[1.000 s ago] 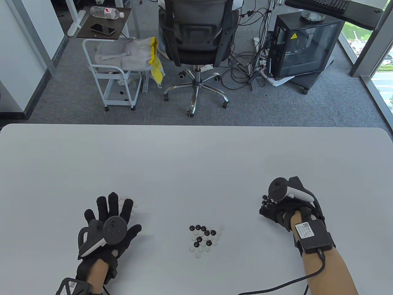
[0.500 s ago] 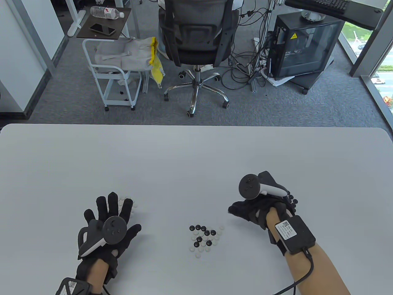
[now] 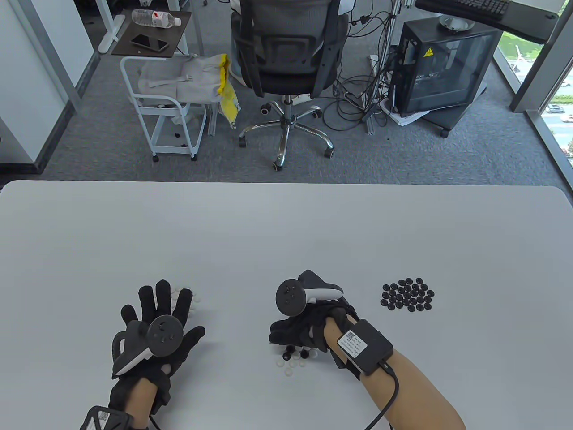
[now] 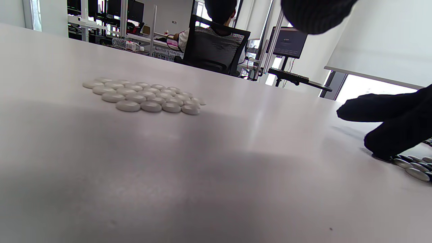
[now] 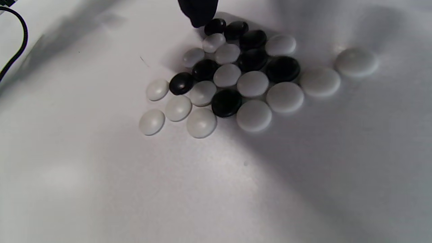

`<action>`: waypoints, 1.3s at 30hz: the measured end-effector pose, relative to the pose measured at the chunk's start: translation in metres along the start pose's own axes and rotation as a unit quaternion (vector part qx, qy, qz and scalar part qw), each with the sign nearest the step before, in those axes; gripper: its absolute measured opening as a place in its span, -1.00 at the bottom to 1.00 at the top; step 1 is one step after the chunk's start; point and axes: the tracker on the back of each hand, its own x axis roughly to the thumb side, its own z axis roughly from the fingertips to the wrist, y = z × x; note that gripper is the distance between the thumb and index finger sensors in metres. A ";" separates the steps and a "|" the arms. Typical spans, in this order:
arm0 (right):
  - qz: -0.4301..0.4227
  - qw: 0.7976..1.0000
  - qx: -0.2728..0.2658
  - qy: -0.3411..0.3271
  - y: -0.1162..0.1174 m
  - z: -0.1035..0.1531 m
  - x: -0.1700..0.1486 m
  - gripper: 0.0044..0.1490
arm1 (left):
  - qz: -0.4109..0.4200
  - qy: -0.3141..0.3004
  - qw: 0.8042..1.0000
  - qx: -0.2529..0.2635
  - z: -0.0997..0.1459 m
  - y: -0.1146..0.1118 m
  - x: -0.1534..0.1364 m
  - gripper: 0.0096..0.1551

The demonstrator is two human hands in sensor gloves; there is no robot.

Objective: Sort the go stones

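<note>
Bare table [image 3: 286, 233] lies beyond the mixed stones [image 5: 233, 77]. Right hand [image 3: 304, 329], moved there, touches them, grip unclear; left hand [image 3: 156, 331] flat.

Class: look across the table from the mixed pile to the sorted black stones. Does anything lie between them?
Nothing visible. Bare table separates the mixed pile, under the right hand, from the black stones.

Two hands [image 3: 154, 329], three stone piles [image 3: 407, 295]

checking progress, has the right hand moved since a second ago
Yes. The right hand went left from the black stone pile to over the mixed pile.
</note>
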 end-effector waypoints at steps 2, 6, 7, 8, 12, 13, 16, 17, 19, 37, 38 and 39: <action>-0.014 1.000 -0.006 0.010 -0.004 -0.004 -0.007 -0.13 | 0.001 0.000 1.000 0.001 0.000 0.000 0.000 0.00; -0.017 0.996 -0.027 0.088 -0.021 0.002 -0.037 -0.15 | 0.000 -0.001 1.000 0.002 0.001 0.000 -0.001 0.00; -0.017 0.992 -0.030 0.125 -0.025 0.008 -0.048 -0.15 | 0.001 -0.001 1.000 0.002 0.001 0.000 -0.001 0.00; -0.014 0.989 -0.033 0.146 -0.028 0.012 -0.055 -0.15 | 0.001 -0.001 1.000 0.002 0.001 0.000 -0.001 0.00; -0.034 0.970 -0.038 0.239 -0.034 0.040 -0.103 -0.13 | 0.001 -0.001 1.000 0.005 0.001 0.001 -0.001 0.00; -0.050 0.966 -0.041 0.252 -0.033 0.047 -0.113 -0.13 | 0.002 -0.001 1.000 0.006 0.001 0.001 -0.001 0.00; -0.081 0.954 -0.051 0.284 -0.030 0.064 -0.136 -0.12 | 0.001 -0.001 1.000 0.005 0.001 0.001 -0.001 0.00; -0.087 0.952 -0.052 0.290 -0.028 0.067 -0.141 -0.11 | 0.001 -0.001 1.000 0.005 0.001 0.001 -0.001 0.00; -0.099 0.948 -0.057 0.298 -0.026 0.073 -0.148 -0.12 | 0.001 -0.001 1.000 0.004 0.001 0.001 -0.001 0.00; -0.107 0.936 -0.070 0.328 -0.024 0.098 -0.163 -0.09 | 0.003 0.000 1.000 0.005 0.002 0.002 -0.002 0.00; -0.106 0.937 -0.073 0.324 -0.025 0.098 -0.161 -0.10 | 0.003 0.000 1.000 0.006 0.002 0.003 -0.002 0.00; -0.101 0.940 -0.074 0.317 -0.028 0.097 -0.156 -0.10 | 0.003 -0.001 1.000 0.007 0.003 0.003 -0.001 0.00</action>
